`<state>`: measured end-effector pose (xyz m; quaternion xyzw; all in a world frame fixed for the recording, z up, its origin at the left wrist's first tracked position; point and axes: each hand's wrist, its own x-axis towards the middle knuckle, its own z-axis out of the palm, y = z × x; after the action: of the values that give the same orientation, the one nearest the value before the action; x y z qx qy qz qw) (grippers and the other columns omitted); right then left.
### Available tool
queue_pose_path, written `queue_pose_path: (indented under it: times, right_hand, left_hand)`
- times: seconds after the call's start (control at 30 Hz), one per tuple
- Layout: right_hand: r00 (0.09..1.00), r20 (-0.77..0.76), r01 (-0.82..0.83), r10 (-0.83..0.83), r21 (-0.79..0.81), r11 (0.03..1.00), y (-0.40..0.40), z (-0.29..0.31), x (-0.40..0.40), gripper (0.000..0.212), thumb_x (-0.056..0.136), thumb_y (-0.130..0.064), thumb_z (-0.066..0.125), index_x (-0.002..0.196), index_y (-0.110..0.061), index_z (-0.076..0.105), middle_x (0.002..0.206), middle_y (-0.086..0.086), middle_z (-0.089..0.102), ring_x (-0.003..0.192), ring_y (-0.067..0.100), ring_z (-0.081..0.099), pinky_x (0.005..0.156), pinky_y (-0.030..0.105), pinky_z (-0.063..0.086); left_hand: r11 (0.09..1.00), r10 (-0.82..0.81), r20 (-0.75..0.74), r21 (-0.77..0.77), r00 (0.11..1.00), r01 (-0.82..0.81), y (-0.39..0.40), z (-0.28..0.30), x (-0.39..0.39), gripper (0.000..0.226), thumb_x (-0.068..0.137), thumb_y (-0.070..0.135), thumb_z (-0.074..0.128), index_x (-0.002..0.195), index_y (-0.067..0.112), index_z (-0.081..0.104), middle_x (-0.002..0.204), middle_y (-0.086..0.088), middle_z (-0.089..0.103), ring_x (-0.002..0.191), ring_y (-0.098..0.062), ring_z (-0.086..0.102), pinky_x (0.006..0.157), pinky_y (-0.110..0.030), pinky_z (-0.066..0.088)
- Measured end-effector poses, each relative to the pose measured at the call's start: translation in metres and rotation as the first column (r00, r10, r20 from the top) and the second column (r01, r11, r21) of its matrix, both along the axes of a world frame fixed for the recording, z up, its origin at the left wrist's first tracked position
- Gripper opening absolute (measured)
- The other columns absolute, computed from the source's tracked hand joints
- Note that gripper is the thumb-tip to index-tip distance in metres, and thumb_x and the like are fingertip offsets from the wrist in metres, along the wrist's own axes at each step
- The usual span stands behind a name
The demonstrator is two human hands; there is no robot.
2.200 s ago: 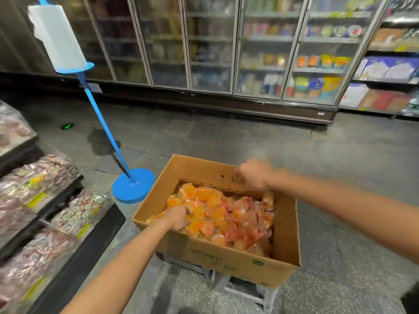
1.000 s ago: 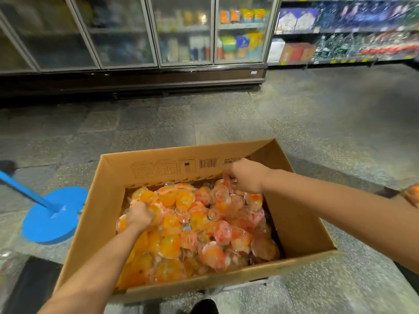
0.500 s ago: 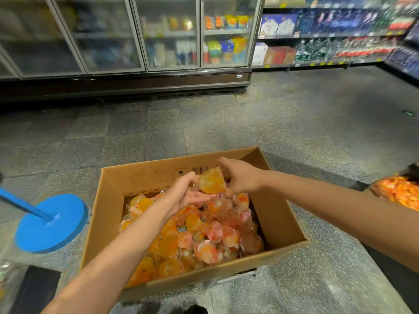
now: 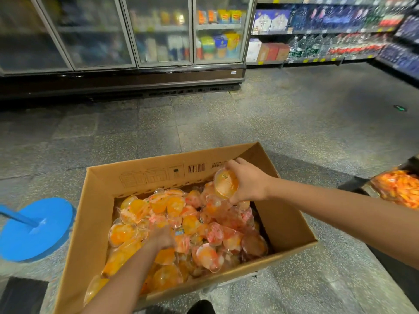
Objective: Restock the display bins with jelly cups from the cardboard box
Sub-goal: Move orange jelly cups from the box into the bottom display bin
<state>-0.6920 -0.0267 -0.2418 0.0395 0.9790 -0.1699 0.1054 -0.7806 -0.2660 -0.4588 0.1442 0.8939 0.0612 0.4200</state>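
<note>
Shop floor [image 4: 294,123], speckled stone, aisle wide. Glass-door chillers [image 4: 158,35] along the far wall; stocked shelving [image 4: 328,32] runs off to the right.

Cardboard box [image 4: 95,225], flaps open, stands in the aisle directly below the camera. It seems to be raised off the floor on something pale that shows under its near right edge, probably to spare stooping; what that support is, cannot tell. Box roughly half to two-thirds full of jelly cups [image 4: 199,232], loose and heaped, orange and pink under clear lids.

Blue disc base [image 4: 36,230] with a slanted blue pole, left of the box and just beside it. Not part of the job.

Display bin [image 4: 399,189] at the right edge, only a corner in view, already carrying orange packs. It lies to the right of the box, so a lifted cup has only a short swing to travel. Judged: restocking under way, much stock left in the box.

Right hand [image 4: 247,182] raised above the box's far right corner, fingers and thumb curled round one held jelly cup [image 4: 225,183], lid turned toward the camera. Lifted clear of the heap, likely ready to carry right.

Left hand [image 4: 163,236] down in the heap near the middle, knuckles up, fingers buried among the cups. Blurred; whether it has closed on one, cannot tell. Probably digging out the next.
</note>
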Motion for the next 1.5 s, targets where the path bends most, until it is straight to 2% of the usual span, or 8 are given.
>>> queue_pose_path:
  times: [0.1,0.37,0.53,0.63,0.77,1.03,1.13,1.5]
  right_hand:
    - [1.000,-0.015,0.010,-0.010,-0.021,1.000,0.008,-0.012,0.011,0.085,0.058,-0.030,0.084,0.129,-0.008,0.041,0.107,0.003,0.043,0.100,0.018,0.046,0.084,0.030,0.045]
    - [0.999,0.001,0.044,-0.044,-0.016,0.999,0.020,-0.014,0.039,0.084,0.057,-0.028,0.085,0.128,-0.009,0.043,0.101,-0.005,0.040,0.095,0.013,0.044,0.078,0.021,0.039]
    - [0.993,-0.010,0.115,-0.115,-0.016,0.993,0.032,0.033,0.052,0.093,0.055,-0.034,0.086,0.133,-0.013,0.041,0.117,0.005,0.050,0.105,0.023,0.054,0.090,0.034,0.047]
    - [0.979,-0.061,0.191,-0.194,-0.054,0.980,0.039,0.079,0.063,0.091,0.058,-0.037,0.086,0.133,-0.011,0.043,0.121,0.006,0.053,0.108,0.023,0.054,0.089,0.026,0.042]
    - [0.946,-0.073,0.308,-0.315,-0.092,0.947,0.057,0.137,0.094,0.078,0.061,-0.037,0.086,0.126,-0.012,0.052,0.118,0.004,0.059,0.106,0.021,0.058,0.088,0.028,0.048]
    - [0.797,-0.193,0.574,-0.572,-0.052,0.817,0.125,0.213,0.196,0.093,0.066,-0.030,0.083,0.144,-0.012,0.036,0.137,0.006,0.050,0.122,0.021,0.050,0.093,0.022,0.039]
    - [0.676,-0.272,0.699,-0.685,-0.058,0.713,0.153,0.231,0.252,0.088,0.062,-0.027,0.084,0.137,-0.011,0.041,0.127,0.006,0.055,0.115,0.022,0.054,0.090,0.024,0.043]
    - [0.315,-0.397,0.920,-0.862,-0.097,0.381,0.219,0.260,0.512,0.092,0.050,-0.042,0.091,0.127,-0.012,0.051,0.120,0.001,0.061,0.106,0.016,0.057,0.088,0.024,0.046]
  left_hand:
    - [0.999,-0.021,-0.029,-0.037,0.999,0.020,-0.009,-0.038,0.007,0.091,0.076,0.039,0.075,0.147,0.013,0.024,0.146,-0.010,0.039,0.128,-0.030,0.044,0.094,-0.034,0.043]
    - [0.981,0.188,-0.210,0.089,0.960,-0.172,-0.011,-0.024,0.016,0.057,0.091,0.033,0.061,0.134,0.004,0.036,0.121,-0.014,0.060,0.110,-0.030,0.058,0.081,-0.032,0.046]
    - [0.804,0.523,0.047,0.305,0.851,-0.511,0.014,0.047,-0.015,0.088,0.081,0.052,0.065,0.140,-0.005,0.035,0.134,-0.023,0.051,0.113,-0.040,0.055,0.093,-0.042,0.049]
    - [0.721,0.513,0.189,0.435,0.837,-0.540,0.053,0.126,-0.011,0.035,0.086,0.040,0.064,0.108,0.012,0.064,0.111,-0.013,0.064,0.096,-0.030,0.061,0.082,-0.039,0.055]
    - [0.700,0.345,0.444,0.465,0.827,-0.542,0.119,0.226,0.014,0.021,0.093,0.037,0.054,0.091,0.016,0.058,0.088,-0.012,0.063,0.067,-0.022,0.059,0.039,-0.026,0.049]
    - [0.739,-0.120,0.610,0.582,0.783,-0.340,0.283,0.332,0.098,0.030,0.098,0.037,0.044,0.084,0.016,0.060,0.068,-0.006,0.067,0.063,-0.018,0.063,0.056,-0.029,0.052]
    - [0.730,-0.248,0.622,0.624,0.742,-0.279,0.339,0.357,0.156,0.033,0.101,0.038,0.039,0.106,0.013,0.060,0.089,-0.011,0.068,0.078,-0.023,0.065,0.070,-0.038,0.055]
    - [0.760,-0.522,0.724,0.635,0.450,-0.139,0.464,0.420,0.403,0.044,0.094,0.051,0.045,0.106,0.013,0.063,0.098,-0.015,0.070,0.096,-0.030,0.064,0.090,-0.043,0.048]
